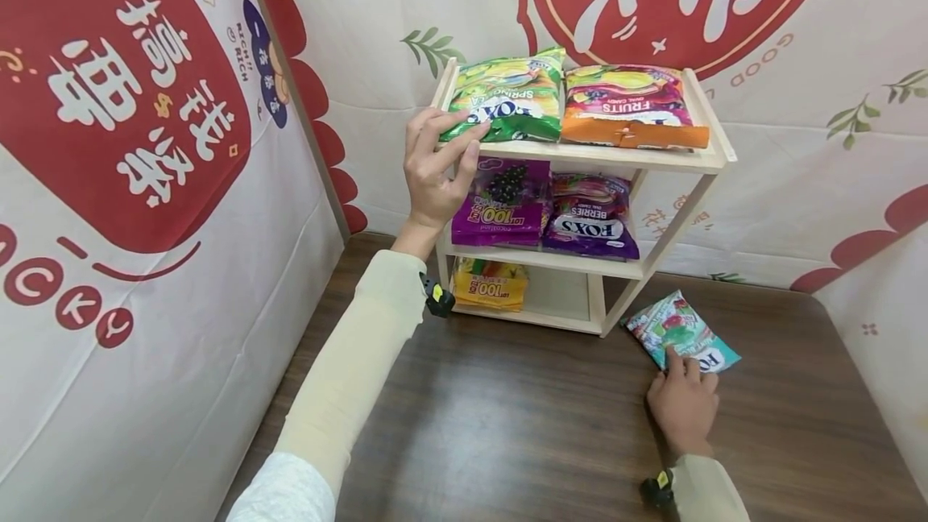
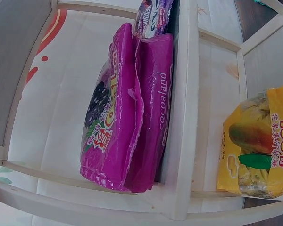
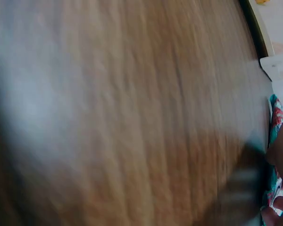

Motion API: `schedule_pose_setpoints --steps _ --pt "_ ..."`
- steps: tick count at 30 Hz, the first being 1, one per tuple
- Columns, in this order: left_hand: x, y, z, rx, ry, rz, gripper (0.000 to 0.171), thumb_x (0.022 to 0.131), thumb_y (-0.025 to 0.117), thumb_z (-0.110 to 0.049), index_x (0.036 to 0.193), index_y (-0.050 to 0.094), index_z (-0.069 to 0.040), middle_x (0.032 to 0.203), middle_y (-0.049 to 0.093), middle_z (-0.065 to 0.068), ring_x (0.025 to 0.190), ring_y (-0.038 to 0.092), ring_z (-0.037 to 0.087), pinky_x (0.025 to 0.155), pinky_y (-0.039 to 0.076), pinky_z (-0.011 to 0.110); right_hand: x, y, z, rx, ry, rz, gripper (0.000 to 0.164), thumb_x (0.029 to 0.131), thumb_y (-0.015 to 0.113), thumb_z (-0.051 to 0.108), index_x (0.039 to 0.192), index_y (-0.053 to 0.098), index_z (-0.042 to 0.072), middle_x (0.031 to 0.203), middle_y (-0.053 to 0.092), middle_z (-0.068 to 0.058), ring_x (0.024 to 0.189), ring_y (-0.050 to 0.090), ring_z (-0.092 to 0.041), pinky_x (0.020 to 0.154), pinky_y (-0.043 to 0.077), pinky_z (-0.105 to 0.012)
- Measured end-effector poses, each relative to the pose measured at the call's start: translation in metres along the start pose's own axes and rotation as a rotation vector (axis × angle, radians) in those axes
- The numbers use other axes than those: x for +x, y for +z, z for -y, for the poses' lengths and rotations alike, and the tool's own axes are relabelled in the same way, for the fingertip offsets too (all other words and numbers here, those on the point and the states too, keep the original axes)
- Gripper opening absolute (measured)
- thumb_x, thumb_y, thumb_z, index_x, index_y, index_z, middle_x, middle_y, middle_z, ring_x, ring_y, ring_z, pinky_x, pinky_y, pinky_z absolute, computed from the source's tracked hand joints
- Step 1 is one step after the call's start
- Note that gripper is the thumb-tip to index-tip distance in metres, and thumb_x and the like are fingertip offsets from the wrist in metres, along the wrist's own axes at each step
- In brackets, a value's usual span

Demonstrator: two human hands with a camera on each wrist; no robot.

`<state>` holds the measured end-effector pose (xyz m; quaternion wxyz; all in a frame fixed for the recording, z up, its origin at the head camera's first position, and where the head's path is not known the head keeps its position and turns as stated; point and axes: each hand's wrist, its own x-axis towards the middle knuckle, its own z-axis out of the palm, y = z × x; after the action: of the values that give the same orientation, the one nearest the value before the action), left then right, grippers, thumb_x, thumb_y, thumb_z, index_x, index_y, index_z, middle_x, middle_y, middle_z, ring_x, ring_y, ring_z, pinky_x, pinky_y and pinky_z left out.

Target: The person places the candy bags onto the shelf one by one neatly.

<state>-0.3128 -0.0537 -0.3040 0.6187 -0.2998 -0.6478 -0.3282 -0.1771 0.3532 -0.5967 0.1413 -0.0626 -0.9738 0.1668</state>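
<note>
In the head view my left hand (image 1: 438,171) is at the left front corner of a wooden shelf rack (image 1: 594,155). Its fingers lie over the front edge of a green FOX'S Spring Tea candy bag (image 1: 503,95) on the top tier, with the thumb near the shelf's front edge. My right hand (image 1: 684,405) is low at the right, its fingertips touching a teal FOX'S candy bag (image 1: 681,327) on the table beside the rack. Only part of that bag (image 3: 276,120) shows at the right wrist view's edge, mostly behind the hand.
An orange-edged Fruits candy bag (image 1: 627,103) shares the top tier. Purple Cocoaland (image 1: 500,212) and Berries bags (image 1: 590,220) stand on the middle tier. A yellow mango bag (image 1: 489,284) is on the bottom tier. Printed cloth walls surround the brown table (image 1: 500,425).
</note>
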Motion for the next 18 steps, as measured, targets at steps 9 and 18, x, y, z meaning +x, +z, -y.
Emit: schedule_pose_setpoints --steps 9,18 --pt "0.001 0.001 0.000 0.006 0.008 -0.002 0.025 0.088 0.057 -0.020 0.099 0.077 -0.009 0.105 0.065 0.010 0.103 0.050 0.031 0.098 0.039 0.040 -0.012 -0.002 0.013 -0.007 0.055 0.035 0.049 0.091 0.052 0.013 0.138 0.045 0.001 0.119 0.046 -0.028 0.087 0.039 -0.048 0.056 0.036 -0.057" --pt "0.000 0.001 0.001 0.004 0.007 0.000 0.026 0.088 0.057 -0.020 0.099 0.077 -0.008 0.105 0.065 0.011 0.103 0.049 0.032 0.098 0.039 0.040 -0.025 -0.004 0.030 -0.026 0.142 0.050 0.046 0.091 0.051 0.015 0.135 0.049 0.000 0.117 0.049 -0.029 0.087 0.042 -0.051 0.054 0.038 -0.061"
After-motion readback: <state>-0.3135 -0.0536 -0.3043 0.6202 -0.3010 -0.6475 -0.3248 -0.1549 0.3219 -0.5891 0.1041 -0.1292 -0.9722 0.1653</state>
